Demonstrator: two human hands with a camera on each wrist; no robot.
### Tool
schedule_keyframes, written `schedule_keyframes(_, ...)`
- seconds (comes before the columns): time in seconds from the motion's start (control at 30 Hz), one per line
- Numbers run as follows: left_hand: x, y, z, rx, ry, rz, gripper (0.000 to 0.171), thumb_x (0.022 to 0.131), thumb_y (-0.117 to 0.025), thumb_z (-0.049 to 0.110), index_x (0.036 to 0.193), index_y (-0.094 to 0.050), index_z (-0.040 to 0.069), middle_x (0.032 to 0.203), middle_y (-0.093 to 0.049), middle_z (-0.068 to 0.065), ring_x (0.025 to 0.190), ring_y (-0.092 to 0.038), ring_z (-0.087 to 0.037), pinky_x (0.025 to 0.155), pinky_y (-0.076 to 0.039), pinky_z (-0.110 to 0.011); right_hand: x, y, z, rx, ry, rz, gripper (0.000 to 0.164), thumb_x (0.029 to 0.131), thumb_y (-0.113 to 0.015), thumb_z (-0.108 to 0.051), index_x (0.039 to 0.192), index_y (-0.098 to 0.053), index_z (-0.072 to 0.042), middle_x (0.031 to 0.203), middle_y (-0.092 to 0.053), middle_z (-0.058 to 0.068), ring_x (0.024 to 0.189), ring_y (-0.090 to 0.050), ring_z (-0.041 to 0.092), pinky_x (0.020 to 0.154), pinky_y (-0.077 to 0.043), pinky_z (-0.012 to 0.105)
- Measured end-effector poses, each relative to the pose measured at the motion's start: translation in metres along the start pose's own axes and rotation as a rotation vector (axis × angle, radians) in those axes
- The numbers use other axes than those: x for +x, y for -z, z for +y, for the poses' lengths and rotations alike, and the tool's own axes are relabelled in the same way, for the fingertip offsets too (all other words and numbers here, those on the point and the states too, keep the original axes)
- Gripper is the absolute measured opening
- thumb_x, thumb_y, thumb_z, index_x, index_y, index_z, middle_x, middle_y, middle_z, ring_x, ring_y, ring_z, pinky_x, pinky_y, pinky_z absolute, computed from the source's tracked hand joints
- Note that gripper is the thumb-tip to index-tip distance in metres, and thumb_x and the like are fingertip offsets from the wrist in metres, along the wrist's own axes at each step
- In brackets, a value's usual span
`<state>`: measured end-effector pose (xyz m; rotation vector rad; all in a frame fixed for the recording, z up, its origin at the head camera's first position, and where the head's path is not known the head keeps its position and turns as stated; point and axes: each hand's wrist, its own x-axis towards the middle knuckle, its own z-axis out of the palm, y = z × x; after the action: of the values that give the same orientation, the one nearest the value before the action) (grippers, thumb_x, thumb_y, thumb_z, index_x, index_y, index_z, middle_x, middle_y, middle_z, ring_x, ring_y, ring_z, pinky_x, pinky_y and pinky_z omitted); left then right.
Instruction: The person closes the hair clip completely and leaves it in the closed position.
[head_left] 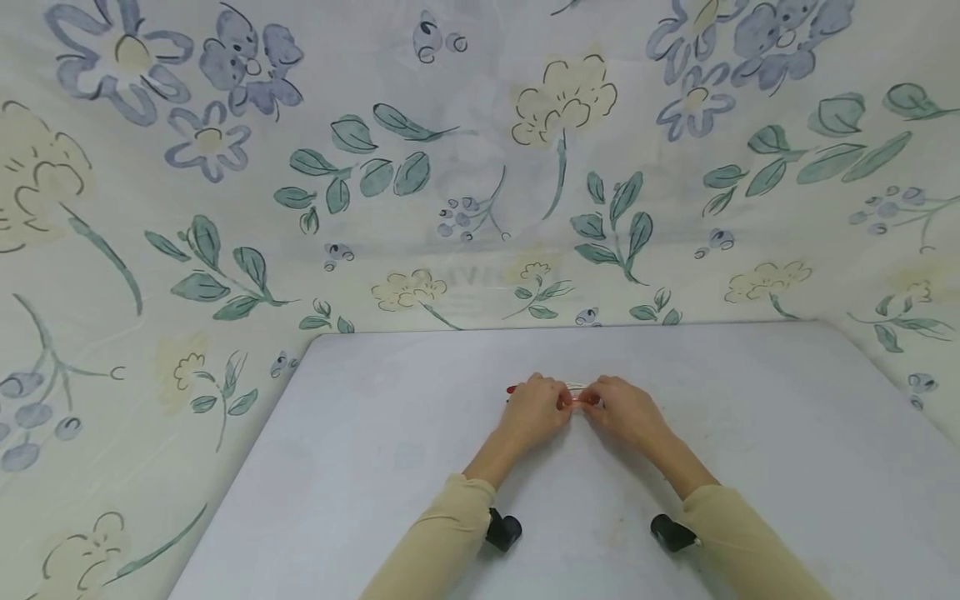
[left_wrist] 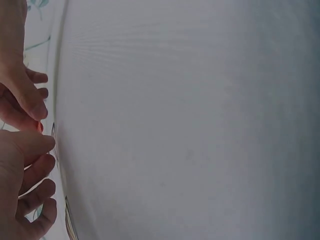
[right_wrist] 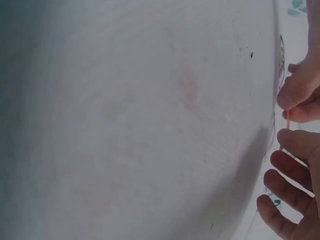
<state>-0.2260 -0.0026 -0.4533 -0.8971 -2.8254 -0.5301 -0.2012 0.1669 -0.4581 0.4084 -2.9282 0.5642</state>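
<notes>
Between my two hands a small, thin orange strip point(right_wrist: 288, 120) is stretched; its exact kind is unclear. My left hand point(head_left: 536, 408) pinches one end with thumb and forefinger. The other end is pinched by my right hand point(head_left: 626, 410), whose remaining fingers are loosely curled in the right wrist view. In the left wrist view the strip is mostly hidden behind the fingertips. Just behind the hands lie some thin white strands point(head_left: 576, 386) on the table. A red tip point(head_left: 512, 389) shows beside my left knuckles, the rest of it covered by the hand.
The white table point(head_left: 390, 450) spreads around both hands, its far edge meeting a flower-patterned cloth point(head_left: 480, 183) that hangs behind and at the sides. A black wrist camera point(head_left: 504, 531) sits by the left sleeve and another black camera point(head_left: 672, 533) by the right one.
</notes>
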Motion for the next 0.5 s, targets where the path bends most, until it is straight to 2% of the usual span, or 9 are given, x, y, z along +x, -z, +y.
schedule_keyframes(0.3,0.0001,-0.0028,-0.0005,0.039,-0.001,-0.033,0.006,0.087,-0.072,0.017,0.091,-0.075,0.014,0.078,-0.066,0.006,0.080,-0.054,-0.013,0.070,-0.043,-0.025,0.0011,-0.0023,-0.0006,-0.020,-0.013,-0.048,0.009,0.086,-0.076,-0.016,0.089,-0.074,-0.008,0.082,-0.062,-0.002,0.074,-0.056,0.014,0.070,-0.051,0.035)
schedule_keyframes(0.5,-0.0008,-0.0026,-0.0001,0.025,0.015,-0.049,0.009,0.089,-0.072,0.020,0.094,-0.075,0.013,0.078,-0.066,0.004,0.080,-0.055,-0.013,0.069,-0.044,-0.025,0.0006,-0.0030,-0.0011,-0.024,-0.020,-0.060,0.009,0.085,-0.077,-0.015,0.091,-0.074,-0.008,0.082,-0.061,-0.001,0.075,-0.055,0.014,0.072,-0.052,0.035)
